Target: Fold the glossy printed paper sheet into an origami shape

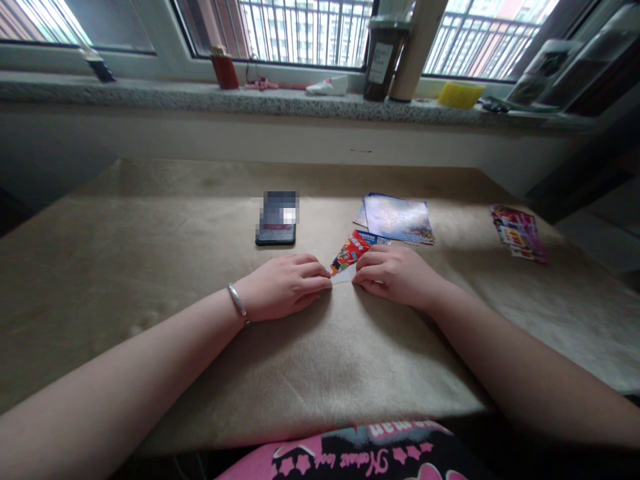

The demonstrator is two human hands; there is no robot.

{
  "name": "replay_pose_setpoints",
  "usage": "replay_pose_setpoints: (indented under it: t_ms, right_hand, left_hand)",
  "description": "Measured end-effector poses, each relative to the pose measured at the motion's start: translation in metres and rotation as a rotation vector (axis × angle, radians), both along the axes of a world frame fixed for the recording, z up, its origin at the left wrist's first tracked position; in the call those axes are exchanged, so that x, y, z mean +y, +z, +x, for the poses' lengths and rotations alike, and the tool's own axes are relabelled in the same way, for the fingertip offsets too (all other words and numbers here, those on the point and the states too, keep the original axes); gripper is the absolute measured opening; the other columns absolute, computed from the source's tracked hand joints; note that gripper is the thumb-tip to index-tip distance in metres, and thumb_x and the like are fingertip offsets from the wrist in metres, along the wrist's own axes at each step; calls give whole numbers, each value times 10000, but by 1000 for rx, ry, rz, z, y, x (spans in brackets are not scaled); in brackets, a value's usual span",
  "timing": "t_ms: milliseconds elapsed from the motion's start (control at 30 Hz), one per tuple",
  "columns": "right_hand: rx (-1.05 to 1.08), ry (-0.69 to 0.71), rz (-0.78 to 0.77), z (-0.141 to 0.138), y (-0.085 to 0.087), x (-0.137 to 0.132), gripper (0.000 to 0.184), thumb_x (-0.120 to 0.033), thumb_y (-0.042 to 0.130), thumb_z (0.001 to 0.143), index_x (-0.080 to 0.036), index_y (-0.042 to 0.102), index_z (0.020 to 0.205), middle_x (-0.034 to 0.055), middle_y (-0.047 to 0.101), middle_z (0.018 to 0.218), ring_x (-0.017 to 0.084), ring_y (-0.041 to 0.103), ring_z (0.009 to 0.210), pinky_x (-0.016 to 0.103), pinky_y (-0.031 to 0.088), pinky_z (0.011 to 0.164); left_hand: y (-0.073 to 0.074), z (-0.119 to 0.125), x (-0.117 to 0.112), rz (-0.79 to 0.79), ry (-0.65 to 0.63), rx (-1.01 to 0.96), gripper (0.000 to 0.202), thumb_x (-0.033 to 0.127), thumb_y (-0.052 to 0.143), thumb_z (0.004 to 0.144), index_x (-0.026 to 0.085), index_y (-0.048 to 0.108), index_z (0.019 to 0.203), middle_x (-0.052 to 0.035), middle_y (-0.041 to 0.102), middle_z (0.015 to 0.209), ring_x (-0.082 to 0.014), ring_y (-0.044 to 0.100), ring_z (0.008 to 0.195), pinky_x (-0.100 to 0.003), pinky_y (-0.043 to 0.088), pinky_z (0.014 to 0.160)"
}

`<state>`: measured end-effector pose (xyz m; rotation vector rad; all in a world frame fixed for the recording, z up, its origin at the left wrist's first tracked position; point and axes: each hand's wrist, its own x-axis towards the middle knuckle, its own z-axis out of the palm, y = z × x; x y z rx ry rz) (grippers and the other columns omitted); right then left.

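Note:
A small printed paper [351, 255], red and blue on top and white underneath, lies on the beige cloth of the table [150, 267]. My left hand [285, 285], with a silver bracelet at the wrist, has its fingers curled and pressed on the paper's left edge. My right hand [395, 275] is curled too and pinches the paper's right side. The two hands almost meet over the white part of the sheet.
A dark phone [277, 219] lies just beyond my left hand. A blue printed leaflet [399, 218] rests behind my right hand, and pink leaflets [519, 233] sit at the far right. The windowsill [150, 93] holds a red cup [225, 69], a dark jar [383, 59] and a yellow bowl [461, 94].

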<state>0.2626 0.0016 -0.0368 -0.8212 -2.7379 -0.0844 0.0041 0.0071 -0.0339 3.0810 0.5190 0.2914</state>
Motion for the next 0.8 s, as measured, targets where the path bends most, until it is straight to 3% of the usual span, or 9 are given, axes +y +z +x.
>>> replay_pose_setpoints:
  t_ms: [367,800]
  right_hand:
    - [85,-1,56,-7,-12,-2,238,-222,490,913,-219,718,848,45,689,842,172,583,817,289,426,700]
    - [24,-4,19,-4,-8,1,194,-161,503,862,-197,684,804,52,677,845,169,580,789,278,416,680]
  left_hand:
    - [3,-10,7,-29,-17,-30,196,208,469,904,192,632,1011,-66,643,1085,-194,558,991,-324,485,848]
    - [4,-12,7,-52,-2,-56,188,218,461,904,187,647,913,-63,661,1055,-179,571,962,-313,497,825]
